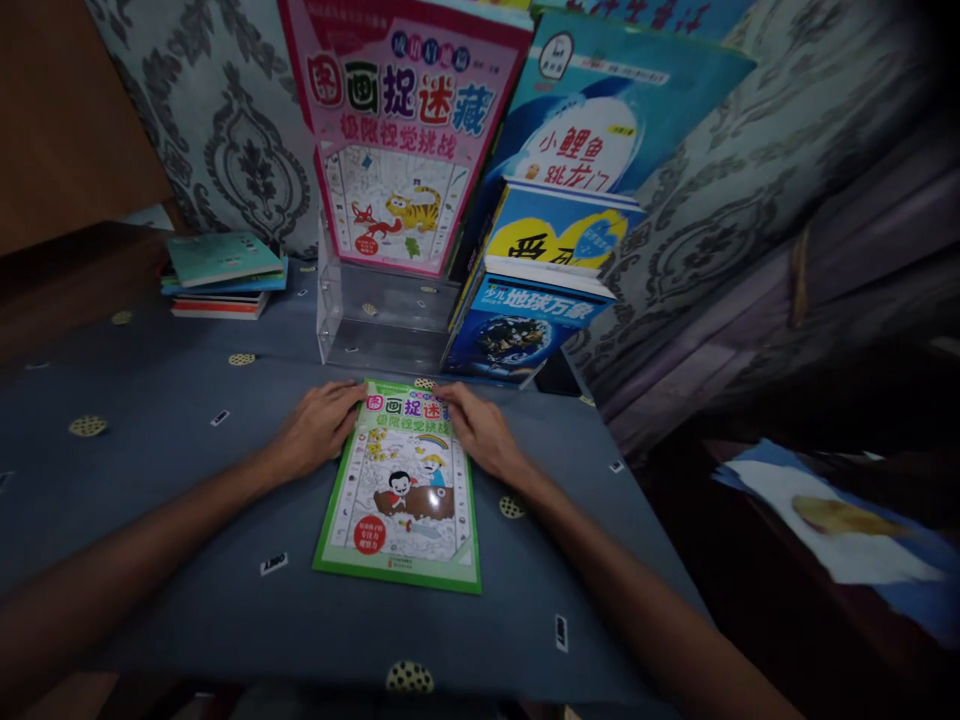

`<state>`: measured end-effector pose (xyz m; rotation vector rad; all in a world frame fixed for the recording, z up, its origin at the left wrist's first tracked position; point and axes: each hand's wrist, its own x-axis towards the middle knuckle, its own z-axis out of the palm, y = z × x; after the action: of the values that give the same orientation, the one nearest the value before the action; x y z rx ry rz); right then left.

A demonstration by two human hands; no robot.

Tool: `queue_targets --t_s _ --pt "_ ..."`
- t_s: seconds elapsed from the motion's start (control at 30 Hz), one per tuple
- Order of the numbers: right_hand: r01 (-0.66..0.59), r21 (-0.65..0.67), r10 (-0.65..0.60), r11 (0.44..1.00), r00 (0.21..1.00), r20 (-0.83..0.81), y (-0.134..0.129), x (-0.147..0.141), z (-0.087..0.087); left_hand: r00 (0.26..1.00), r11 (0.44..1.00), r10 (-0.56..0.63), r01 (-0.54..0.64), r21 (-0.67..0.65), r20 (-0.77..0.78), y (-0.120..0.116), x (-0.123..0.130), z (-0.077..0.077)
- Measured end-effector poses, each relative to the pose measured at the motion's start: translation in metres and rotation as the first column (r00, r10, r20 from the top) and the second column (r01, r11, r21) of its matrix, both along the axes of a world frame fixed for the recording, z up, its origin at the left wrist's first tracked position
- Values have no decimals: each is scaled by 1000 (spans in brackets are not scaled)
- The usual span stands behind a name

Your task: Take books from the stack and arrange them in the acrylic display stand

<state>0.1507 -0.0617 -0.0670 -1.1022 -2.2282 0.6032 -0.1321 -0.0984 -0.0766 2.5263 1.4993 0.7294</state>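
A green-bordered children's picture book (405, 500) lies cover up on the table in front of me. My left hand (321, 428) is at its upper left edge, fingers curled against the side. At the upper right corner, my right hand (484, 430) grips the edge, its fingers lying over part of the printed title. Just beyond the book stands a clear acrylic book rack (382, 345). A pink picture book (405, 140) leans in the rack's left side, above a bare lower tier.
On the rack's right are a blue earth book (517, 335), a yellow-and-blue book (555, 235) and a teal book (600, 100). A small stack of books (223, 275) sits at the back left. Patterned wallpaper (247, 150) rises behind the blue-grey table (187, 480); its right edge drops off.
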Motion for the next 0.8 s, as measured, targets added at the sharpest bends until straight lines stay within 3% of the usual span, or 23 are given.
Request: queue_targets --t_s 0.2,0.3,0.5,0.8 --pt "21 -17 -23 1000 990 -139 5 28 -12 988 999 -14 20 40 -153 1 15 15" --pt "32 -32 -37 999 984 -173 7 27 -15 972 990 -144 143 -19 -188 8 35 21" --pt "8 -29 -13 1000 986 -168 7 25 -16 909 914 -396 378 -146 -130 11 74 21" --pt "7 -13 -9 1000 993 -120 1 24 -13 697 675 -717 695 -247 5 -65 84 37"
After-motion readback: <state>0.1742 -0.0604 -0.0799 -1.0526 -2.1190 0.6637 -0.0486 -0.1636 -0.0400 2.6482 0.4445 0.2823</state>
